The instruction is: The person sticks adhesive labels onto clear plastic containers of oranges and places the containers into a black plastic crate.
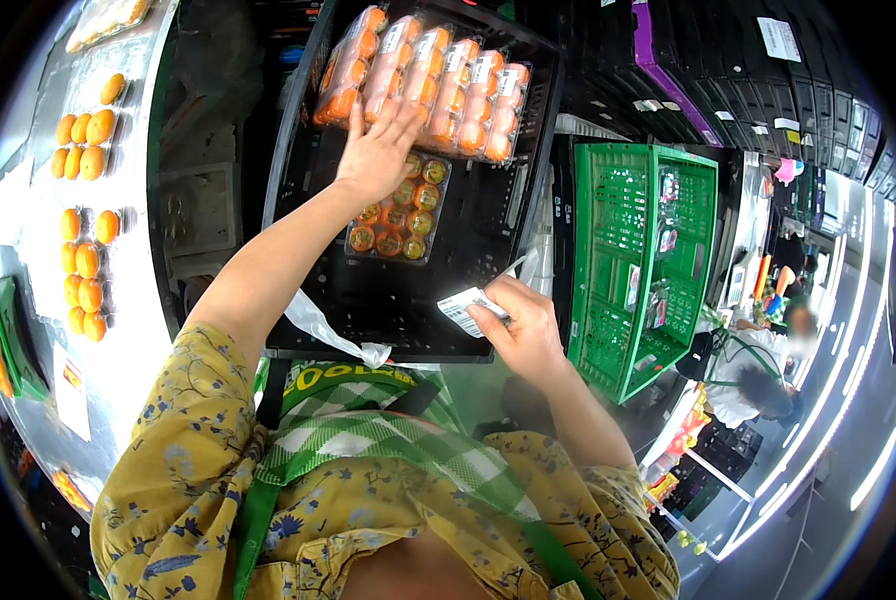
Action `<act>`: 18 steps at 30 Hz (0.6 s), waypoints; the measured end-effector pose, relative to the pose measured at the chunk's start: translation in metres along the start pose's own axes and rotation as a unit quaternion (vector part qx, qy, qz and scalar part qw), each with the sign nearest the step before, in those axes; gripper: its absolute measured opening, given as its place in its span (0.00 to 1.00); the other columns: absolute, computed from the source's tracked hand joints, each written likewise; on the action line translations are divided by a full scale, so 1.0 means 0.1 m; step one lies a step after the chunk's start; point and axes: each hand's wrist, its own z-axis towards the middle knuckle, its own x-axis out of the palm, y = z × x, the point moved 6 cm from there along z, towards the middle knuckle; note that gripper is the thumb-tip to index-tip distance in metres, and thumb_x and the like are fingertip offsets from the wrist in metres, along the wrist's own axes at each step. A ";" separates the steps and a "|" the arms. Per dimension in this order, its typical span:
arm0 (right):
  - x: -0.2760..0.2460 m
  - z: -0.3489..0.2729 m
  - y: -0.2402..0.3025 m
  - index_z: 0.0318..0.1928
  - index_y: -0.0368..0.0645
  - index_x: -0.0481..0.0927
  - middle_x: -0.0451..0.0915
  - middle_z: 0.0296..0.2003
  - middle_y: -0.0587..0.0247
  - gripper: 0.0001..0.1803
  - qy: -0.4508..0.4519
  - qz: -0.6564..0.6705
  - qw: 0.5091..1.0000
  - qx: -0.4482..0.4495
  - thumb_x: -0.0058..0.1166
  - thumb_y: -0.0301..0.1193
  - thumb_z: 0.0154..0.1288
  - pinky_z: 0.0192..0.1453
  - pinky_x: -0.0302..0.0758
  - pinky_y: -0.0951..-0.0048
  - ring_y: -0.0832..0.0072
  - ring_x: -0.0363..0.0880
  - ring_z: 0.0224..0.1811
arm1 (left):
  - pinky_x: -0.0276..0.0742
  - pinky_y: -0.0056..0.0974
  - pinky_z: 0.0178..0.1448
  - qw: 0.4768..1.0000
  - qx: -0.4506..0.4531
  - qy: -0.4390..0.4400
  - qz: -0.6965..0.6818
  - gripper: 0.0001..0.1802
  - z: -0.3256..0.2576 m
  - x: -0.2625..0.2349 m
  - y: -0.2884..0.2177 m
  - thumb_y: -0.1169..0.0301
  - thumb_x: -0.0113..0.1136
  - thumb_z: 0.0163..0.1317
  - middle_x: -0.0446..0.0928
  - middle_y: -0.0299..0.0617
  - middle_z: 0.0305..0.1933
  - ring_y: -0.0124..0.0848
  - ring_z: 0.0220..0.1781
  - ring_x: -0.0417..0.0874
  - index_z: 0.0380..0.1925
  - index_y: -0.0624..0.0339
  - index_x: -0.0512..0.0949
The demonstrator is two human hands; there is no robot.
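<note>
Black crate (pixel 488 300), far centre: your left hand (pixel 376 150) lies spread, fingers touching the wrapped orange fruit packs (pixel 438 85) stacked at its far side. Your right hand (pixel 523 335) pinches a white label (pixel 468 308) over the near rim. Green crate (pixel 648 260) stands right.

5 clear fruit packs (pixel 438 85) upright in crate; flat pack (pixel 400 212); white label (pixel 471 308).

Head-worn fisheye, looking steeply down from close above a black crate (pixel 308 200). Edges bent toward the rim. Single view only.
</note>
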 end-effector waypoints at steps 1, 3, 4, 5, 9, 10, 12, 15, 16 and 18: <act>0.00 -0.02 -0.01 0.29 0.36 0.73 0.71 0.23 0.55 0.07 0.001 -0.001 1.000 0.002 0.57 0.25 0.55 0.27 0.68 0.65 0.58 0.72 0.24 | 0.34 0.62 0.70 1.000 0.018 -0.010 -0.023 0.36 0.05 0.01 -0.09 0.56 0.50 0.61 0.45 0.34 0.73 0.35 0.75 0.39 0.67 0.53 0.50; 0.01 -0.05 -0.03 0.30 0.34 0.74 0.72 0.24 0.55 0.08 0.010 0.003 1.000 0.009 0.58 0.25 0.55 0.27 0.68 0.68 0.61 0.71 0.23 | 0.33 0.62 0.71 0.998 0.042 -0.011 -0.041 0.36 0.17 0.03 -0.24 0.56 0.50 0.61 0.45 0.32 0.73 0.34 0.75 0.38 0.67 0.50 0.52; 0.02 -0.07 -0.05 0.30 0.33 0.74 0.72 0.25 0.54 0.08 0.015 0.006 1.000 0.011 0.58 0.25 0.55 0.27 0.68 0.69 0.62 0.71 0.23 | 0.34 0.62 0.71 0.998 0.049 0.011 -0.027 0.36 0.22 0.07 -0.28 0.55 0.50 0.61 0.45 0.32 0.73 0.34 0.75 0.38 0.67 0.50 0.51; 0.01 -0.08 -0.06 0.30 0.33 0.74 0.72 0.25 0.54 0.08 0.014 0.004 1.000 0.006 0.58 0.26 0.55 0.27 0.68 0.69 0.62 0.70 0.23 | 0.34 0.62 0.70 0.998 0.058 0.033 -0.015 0.36 0.26 0.08 -0.35 0.55 0.50 0.61 0.45 0.32 0.73 0.34 0.75 0.39 0.67 0.50 0.51; -0.06 -0.14 -0.17 0.29 0.33 0.74 0.72 0.25 0.54 0.08 0.005 -0.019 1.000 0.007 0.58 0.26 0.55 0.26 0.68 0.70 0.62 0.70 0.22 | 0.40 0.63 0.68 0.990 0.047 -0.049 -0.120 0.27 0.17 -0.03 -0.52 0.55 0.50 0.61 0.58 0.34 0.67 0.36 0.72 0.48 0.59 0.52 0.64; -0.09 -0.15 -0.21 0.29 0.33 0.74 0.72 0.25 0.54 0.08 0.001 -0.028 1.000 0.013 0.58 0.26 0.55 0.26 0.68 0.70 0.62 0.70 0.22 | 0.42 0.63 0.68 0.983 0.041 -0.083 -0.158 0.25 0.09 -0.07 -0.56 0.55 0.50 0.61 0.62 0.35 0.65 0.37 0.71 0.52 0.56 0.53 0.69; -0.13 -0.18 -0.29 0.29 0.34 0.74 0.73 0.24 0.54 0.08 -0.036 -0.026 0.998 0.046 0.58 0.26 0.56 0.28 0.68 0.68 0.61 0.71 0.23 | 0.63 0.47 0.59 0.865 0.098 -0.154 -0.467 0.18 -0.20 -0.28 -0.68 0.57 0.49 0.63 0.76 0.44 0.47 0.40 0.51 0.74 0.43 0.59 0.77; -0.13 -0.21 -0.40 0.28 0.35 0.72 0.71 0.23 0.51 0.08 -0.094 0.020 0.994 0.060 0.57 0.25 0.56 0.27 0.68 0.64 0.55 0.72 0.25 | 0.73 0.31 0.46 0.627 0.032 0.073 -0.775 0.12 -0.79 -0.38 -1.05 0.67 0.61 0.57 0.77 0.38 0.36 0.24 0.41 0.77 0.37 0.63 0.78; -0.11 -0.19 -0.40 0.27 0.35 0.72 0.71 0.23 0.51 0.08 -0.097 0.014 0.994 0.057 0.57 0.26 0.56 0.27 0.67 0.64 0.55 0.72 0.24 | 0.74 0.28 0.42 0.611 0.039 0.065 -0.788 0.13 -0.95 -0.37 -1.11 0.71 0.64 0.55 0.77 0.36 0.35 0.20 0.38 0.76 0.39 0.64 0.77; -0.05 -0.21 -0.42 0.27 0.35 0.72 0.71 0.23 0.51 0.09 -0.097 0.007 0.993 0.060 0.57 0.26 0.56 0.26 0.67 0.64 0.55 0.71 0.24 | 0.73 0.28 0.45 0.611 -0.004 0.111 -0.784 0.14 -1.21 -0.26 -1.17 0.74 0.63 0.56 0.76 0.34 0.38 0.20 0.40 0.75 0.41 0.67 0.75</act>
